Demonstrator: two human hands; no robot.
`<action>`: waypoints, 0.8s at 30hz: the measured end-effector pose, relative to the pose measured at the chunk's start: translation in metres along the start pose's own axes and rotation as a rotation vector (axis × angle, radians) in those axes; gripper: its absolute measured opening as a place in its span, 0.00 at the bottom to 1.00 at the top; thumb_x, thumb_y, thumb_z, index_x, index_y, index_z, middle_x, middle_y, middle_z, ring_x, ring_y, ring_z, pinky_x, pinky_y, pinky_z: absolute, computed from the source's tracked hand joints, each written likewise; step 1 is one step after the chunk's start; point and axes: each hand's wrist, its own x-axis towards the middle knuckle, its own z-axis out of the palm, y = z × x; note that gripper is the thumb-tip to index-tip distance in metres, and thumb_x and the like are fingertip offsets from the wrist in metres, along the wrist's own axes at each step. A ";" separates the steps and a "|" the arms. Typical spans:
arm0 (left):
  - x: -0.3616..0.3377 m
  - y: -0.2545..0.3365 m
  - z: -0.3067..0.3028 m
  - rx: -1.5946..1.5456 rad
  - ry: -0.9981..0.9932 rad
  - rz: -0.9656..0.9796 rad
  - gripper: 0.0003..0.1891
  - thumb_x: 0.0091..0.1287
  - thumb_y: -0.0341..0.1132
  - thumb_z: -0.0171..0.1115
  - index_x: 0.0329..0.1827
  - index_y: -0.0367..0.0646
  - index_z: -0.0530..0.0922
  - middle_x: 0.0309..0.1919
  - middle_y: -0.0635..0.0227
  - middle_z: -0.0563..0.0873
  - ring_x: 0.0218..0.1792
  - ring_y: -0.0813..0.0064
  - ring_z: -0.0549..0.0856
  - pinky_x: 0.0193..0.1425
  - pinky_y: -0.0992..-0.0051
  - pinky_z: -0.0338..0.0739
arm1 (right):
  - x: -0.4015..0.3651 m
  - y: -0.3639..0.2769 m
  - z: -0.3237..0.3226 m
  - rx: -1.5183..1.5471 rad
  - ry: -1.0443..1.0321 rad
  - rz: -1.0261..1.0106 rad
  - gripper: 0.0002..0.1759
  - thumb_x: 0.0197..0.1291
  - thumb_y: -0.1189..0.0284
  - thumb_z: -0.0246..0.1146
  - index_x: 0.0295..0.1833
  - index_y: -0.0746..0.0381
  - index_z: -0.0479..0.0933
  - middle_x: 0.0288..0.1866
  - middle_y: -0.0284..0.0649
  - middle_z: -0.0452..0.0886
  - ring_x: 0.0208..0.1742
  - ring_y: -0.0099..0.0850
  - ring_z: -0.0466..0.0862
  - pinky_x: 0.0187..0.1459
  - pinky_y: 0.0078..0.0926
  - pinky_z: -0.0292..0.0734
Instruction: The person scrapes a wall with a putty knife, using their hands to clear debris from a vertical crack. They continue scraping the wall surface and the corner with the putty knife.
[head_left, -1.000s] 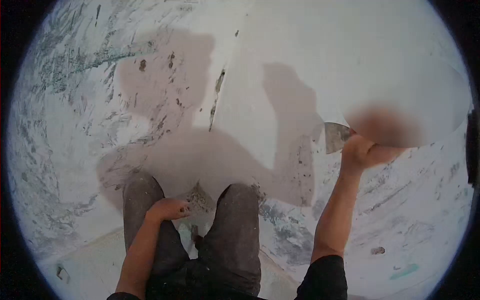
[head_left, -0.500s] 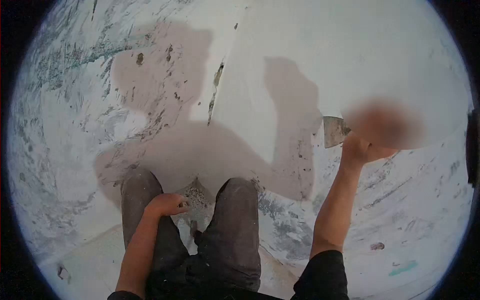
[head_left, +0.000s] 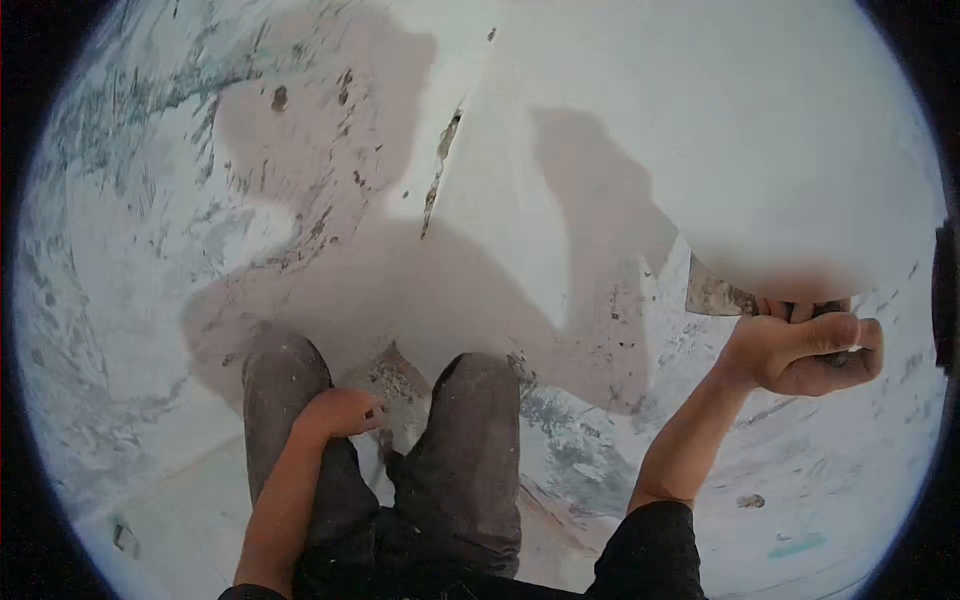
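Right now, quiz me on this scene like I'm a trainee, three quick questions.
1. True or false: the right hand grips a putty knife.
2. The left hand rests on: A) the left knee, B) a bucket, C) a ladder.
3. What dark shape falls across the white wall ahead of the knees?

Key: 1 true. 2 A. 3 the person's own shadow.

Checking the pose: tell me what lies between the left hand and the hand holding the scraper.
In the head view, the right knee in dark trousers, then scuffed floor, lies between the left hand and the right hand gripping the scraper.
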 end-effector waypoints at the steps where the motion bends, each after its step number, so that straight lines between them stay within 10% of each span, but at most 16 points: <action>1: 0.001 0.000 0.003 0.015 0.005 0.003 0.20 0.64 0.49 0.60 0.56 0.51 0.81 0.40 0.61 0.88 0.41 0.58 0.86 0.47 0.58 0.79 | -0.004 0.004 0.003 0.011 -0.019 -0.003 0.12 0.76 0.57 0.43 0.45 0.52 0.51 0.16 0.31 0.57 0.12 0.14 0.50 0.08 0.15 0.46; 24: -0.001 -0.011 -0.006 -0.045 0.065 0.068 0.23 0.64 0.49 0.63 0.58 0.48 0.79 0.41 0.56 0.87 0.41 0.56 0.86 0.48 0.58 0.79 | 0.023 -0.002 0.016 0.039 0.072 0.003 0.14 0.74 0.62 0.52 0.50 0.58 0.57 0.15 0.30 0.64 0.10 0.14 0.56 0.07 0.13 0.50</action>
